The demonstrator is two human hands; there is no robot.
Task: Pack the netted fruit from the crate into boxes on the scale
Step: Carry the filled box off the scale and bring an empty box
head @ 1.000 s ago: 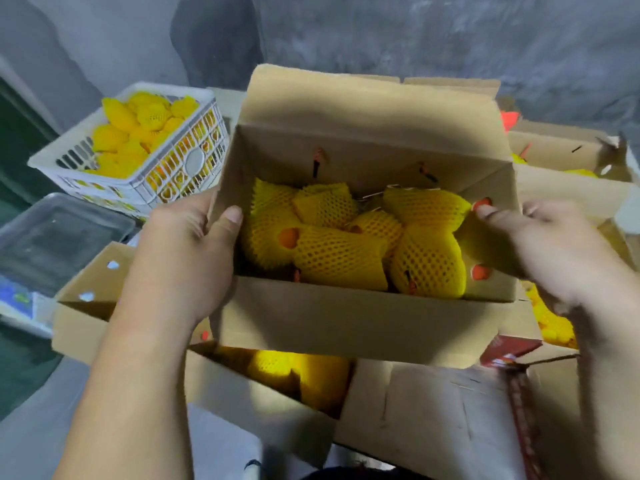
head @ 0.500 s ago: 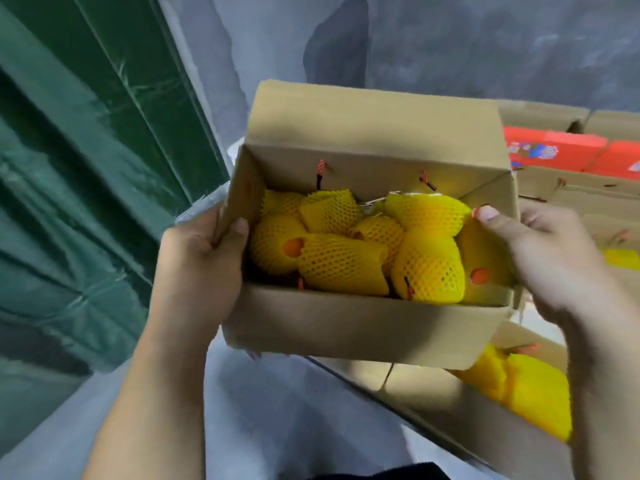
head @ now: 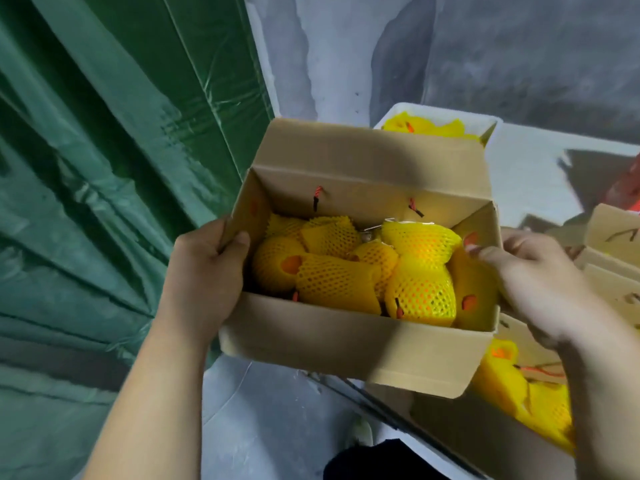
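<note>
Position of box: brown open-topped cardboard box (head: 346,344) is held off the ground between both hands, straight ahead of the person, long axis running left to right.
Left hand (head: 204,271): grips the left end wall, thumb hooked over the rim and inside, fingers behind the wall out of sight.
Right hand (head: 540,282): grips the right end wall, thumb over the rim just beside the fruit; blurred.
Nearer hand: neither; one at each end.
Box contents: yellow foam-netted fruit (head: 419,296), packed close, roughly filling the floor, orange skin showing through the net.
Other containers: white crate (head: 491,124) behind the far flap holds more yellow-netted fruit; lower brown carton (head: 485,434) at right also holds some.
Scale: not in view.
Judgement: box looks full, ready to be set down.
</note>
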